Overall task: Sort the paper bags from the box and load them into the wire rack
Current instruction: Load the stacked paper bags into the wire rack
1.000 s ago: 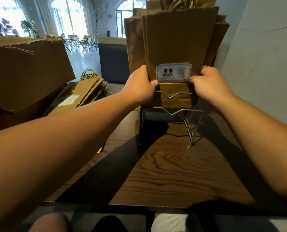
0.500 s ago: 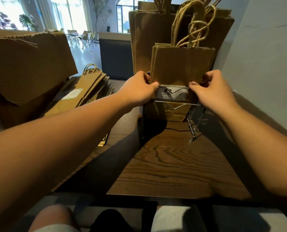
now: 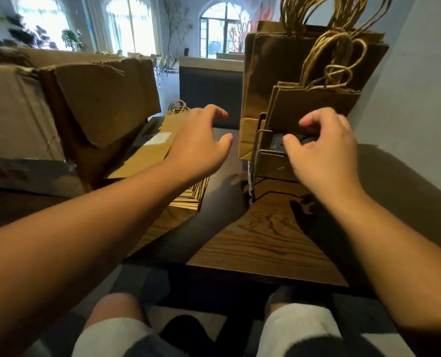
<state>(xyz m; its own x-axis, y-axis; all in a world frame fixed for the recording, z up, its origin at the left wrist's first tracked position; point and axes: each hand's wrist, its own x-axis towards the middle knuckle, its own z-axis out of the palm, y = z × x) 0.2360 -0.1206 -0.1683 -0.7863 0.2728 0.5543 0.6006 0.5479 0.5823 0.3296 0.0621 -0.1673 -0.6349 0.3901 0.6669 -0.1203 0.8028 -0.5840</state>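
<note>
Between the cardboard box [image 3: 67,112] and the wire rack [image 3: 259,150], your left hand [image 3: 196,145] hovers with fingers spread and loosely bent, holding nothing. Directly beneath and just behind it lies the stack of flat paper bags [image 3: 147,155] on the wooden table [image 3: 260,235], leaning partly against the box. Their long axis runs away from you and slightly rightward, with the twisted handles [image 3: 178,106] at the far end, just left of your fingertips. That stack lies to the left of the rack, so your left hand is plainly the nearer one for the next pickup.

Your right hand [image 3: 325,150] sits in front of the rack's front slot, fingers curled but apparently gripping nothing; whether the fingertips touch the small bags [image 3: 314,104] seated there cannot be told. Taller bags [image 3: 273,73] stand upright behind them, handles up.

Judging from this, the next move likely turns on dropping your left hand onto the near edge of the top flat bag, then swinging it rightward and tipping it upright, handles up, to match the rack's slots.
</note>
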